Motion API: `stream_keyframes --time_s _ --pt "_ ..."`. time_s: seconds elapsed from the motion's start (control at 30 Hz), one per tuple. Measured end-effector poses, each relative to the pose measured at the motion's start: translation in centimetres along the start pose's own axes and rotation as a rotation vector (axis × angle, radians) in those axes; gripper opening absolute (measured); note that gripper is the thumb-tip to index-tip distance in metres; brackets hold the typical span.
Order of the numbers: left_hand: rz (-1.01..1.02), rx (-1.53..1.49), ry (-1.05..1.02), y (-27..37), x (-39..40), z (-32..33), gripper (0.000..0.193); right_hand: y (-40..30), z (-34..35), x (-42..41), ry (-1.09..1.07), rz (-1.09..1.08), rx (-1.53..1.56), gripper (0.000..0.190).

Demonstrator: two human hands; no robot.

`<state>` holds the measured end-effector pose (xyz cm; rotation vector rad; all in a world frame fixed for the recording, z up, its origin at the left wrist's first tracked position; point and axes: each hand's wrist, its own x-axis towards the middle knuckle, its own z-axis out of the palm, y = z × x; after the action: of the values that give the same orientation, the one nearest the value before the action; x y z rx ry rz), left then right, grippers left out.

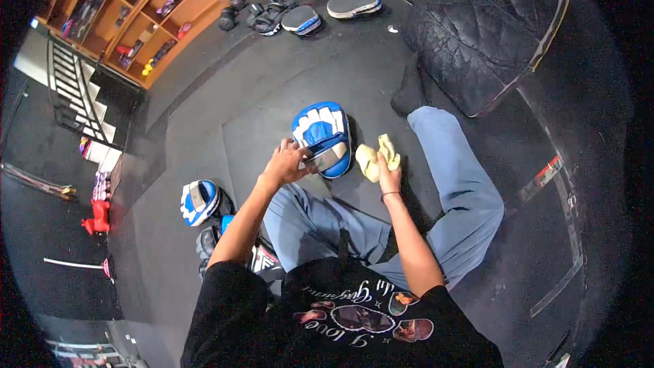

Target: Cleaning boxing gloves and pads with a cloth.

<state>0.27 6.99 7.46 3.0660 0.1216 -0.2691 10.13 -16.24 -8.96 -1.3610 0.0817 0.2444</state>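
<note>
In front of me is a blue and white focus mitt (323,128), its finger-loop side up and a grey strap across its lower part. My left hand (288,162) grips the mitt at the strap's left end, the fingertips partly hidden there. A crumpled pale yellow cloth (369,162) is bunched in my right hand (390,176), just right of the mitt and apart from it. Whether the mitt rests fully on the dark mat floor (245,112) or is slightly lifted, I cannot tell.
Another blue and white mitt (199,202) and dark gear (207,243) lie by my left elbow. Farther ahead are two more pads, a grey-faced one (301,19) and another (353,5), near dumbbells (232,10) and wooden shelves (168,10). A black quilted pad (475,36) lies ahead right.
</note>
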Motion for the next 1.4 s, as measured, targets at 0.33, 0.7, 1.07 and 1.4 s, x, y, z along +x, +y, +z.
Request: stream_keyframes --time_s 0.33,0.7,1.07,1.4 --pt "-0.348 -0.688 0.388 4.5 5.7 7.3 0.037 -0.4 -3.0 5.2 -0.096 0.470 0.625 0.034" --pt "-0.182 -0.610 0.532 11.5 -0.8 8.9 0.030 0.9 -3.6 6.3 0.175 0.569 0.387 0.039" --pt "-0.146 -0.553 0.552 6.6 2.4 12.4 0.023 0.8 -5.1 5.0 0.191 0.454 0.331 0.047" --pt "-0.197 -0.176 0.673 5.9 4.8 15.6 0.020 4.0 -5.4 6.7 0.245 0.240 0.298 0.041"
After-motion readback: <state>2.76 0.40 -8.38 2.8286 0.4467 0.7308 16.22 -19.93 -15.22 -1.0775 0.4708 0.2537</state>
